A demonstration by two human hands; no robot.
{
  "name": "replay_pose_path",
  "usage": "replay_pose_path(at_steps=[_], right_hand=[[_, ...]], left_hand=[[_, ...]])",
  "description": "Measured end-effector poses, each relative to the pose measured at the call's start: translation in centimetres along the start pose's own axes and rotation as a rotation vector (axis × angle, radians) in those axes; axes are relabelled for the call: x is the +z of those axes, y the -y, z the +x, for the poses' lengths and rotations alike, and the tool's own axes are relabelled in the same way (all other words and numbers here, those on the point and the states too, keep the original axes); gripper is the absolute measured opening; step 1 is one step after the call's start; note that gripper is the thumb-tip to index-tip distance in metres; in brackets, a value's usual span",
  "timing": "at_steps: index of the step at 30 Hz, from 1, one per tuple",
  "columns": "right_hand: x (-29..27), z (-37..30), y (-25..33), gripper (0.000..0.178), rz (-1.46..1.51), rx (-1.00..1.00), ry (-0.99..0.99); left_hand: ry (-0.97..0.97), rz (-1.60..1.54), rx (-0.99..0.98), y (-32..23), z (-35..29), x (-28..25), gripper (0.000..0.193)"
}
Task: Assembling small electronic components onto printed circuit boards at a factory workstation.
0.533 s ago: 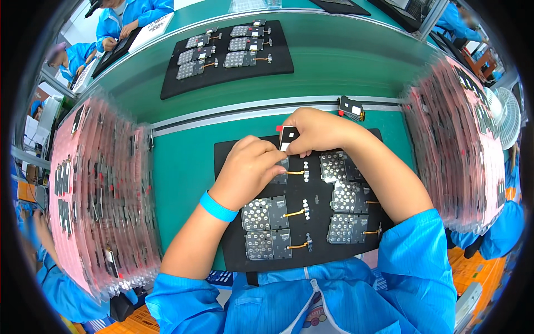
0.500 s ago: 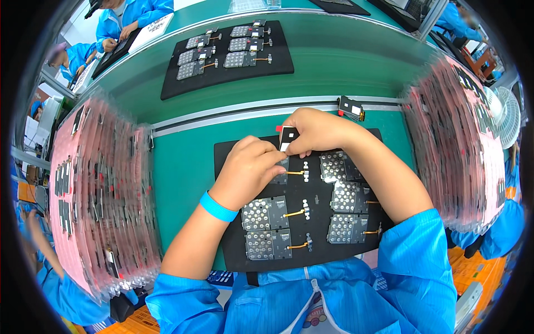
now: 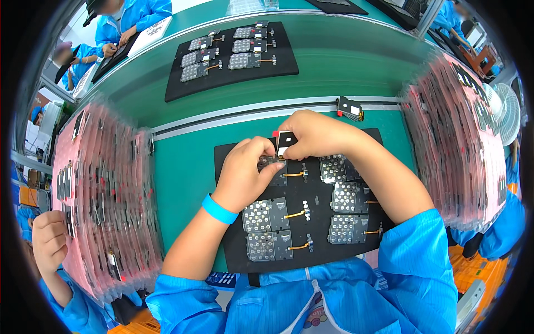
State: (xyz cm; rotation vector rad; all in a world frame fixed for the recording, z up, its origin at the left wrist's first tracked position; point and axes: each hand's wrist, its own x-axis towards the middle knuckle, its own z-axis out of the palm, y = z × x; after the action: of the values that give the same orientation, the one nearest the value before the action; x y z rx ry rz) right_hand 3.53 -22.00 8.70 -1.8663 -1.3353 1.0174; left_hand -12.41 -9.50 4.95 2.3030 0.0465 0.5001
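Observation:
My right hand (image 3: pixel 320 133) pinches a small black panel (image 3: pixel 286 143) with white patches and a red tab, tilted over the far left part of a black mat (image 3: pixel 319 222). Just left of it, my left hand (image 3: pixel 242 167) has its fingers curled at the panel's lower edge, the thumb lying by a circuit board (image 3: pixel 278 178). What those fingertips grip is hidden. That board has round silver contacts and an orange ribbon cable (image 3: pixel 293 175). Nearer me lie two similar boards (image 3: pixel 267 214), with another column of boards (image 3: pixel 346 197) under my right forearm.
Small black panels (image 3: pixel 349 107) are piled by the rail behind the mat. Tall stacks of pink sheets in clear plastic stand left (image 3: pixel 105 200) and right (image 3: pixel 450 145). On the far ledge, another black mat (image 3: pixel 239 78) holds several boards. A co-worker's hand (image 3: pixel 50 239) is beside the left stack.
The panel has shifted slightly left and nearer me with my right hand. My left fingers have drawn back a little, with the thumb lower. A co-worker's hand has risen beside the left stack.

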Motion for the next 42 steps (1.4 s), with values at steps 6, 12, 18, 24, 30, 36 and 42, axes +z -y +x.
replay_pose_path(at_steps=[6,12,18,24,30,36,42], right_hand=[[0.1,0.1,0.6,0.018,-0.153,-0.068,-0.046],[-2.2,-1.7,-1.8,0.042,-0.384,-0.197,-0.185],[-7.1,-6.9,-4.0,0.052,-0.619,0.160,-0.587],[-6.1,-5.2,-6.0,0.050,-0.807,0.317,-0.539],[-5.6,-7.6,-2.9,0.044,-0.319,0.041,-0.892],[-1.0,-6.2,-1.6,0.010,-0.051,-0.254,-0.541],[4.0,-5.9,-0.4,0.013,0.424,-0.071,-0.159]], left_hand=[[0.025,-0.386,-0.246,1.0,0.7,0.4,0.029],[0.127,-0.222,-0.242,0.1,1.4,0.0,0.043],[0.157,0.281,0.002,-1.0,-0.2,-0.8,0.071],[0.062,0.358,0.111,-3.2,-0.8,-2.4,0.060],[0.275,0.305,0.106,-4.6,-5.1,-2.1,0.044],[0.267,0.384,0.119,-3.7,-7.0,-1.2,0.046],[0.207,0.224,0.070,-3.5,-6.9,-0.9,0.046]])
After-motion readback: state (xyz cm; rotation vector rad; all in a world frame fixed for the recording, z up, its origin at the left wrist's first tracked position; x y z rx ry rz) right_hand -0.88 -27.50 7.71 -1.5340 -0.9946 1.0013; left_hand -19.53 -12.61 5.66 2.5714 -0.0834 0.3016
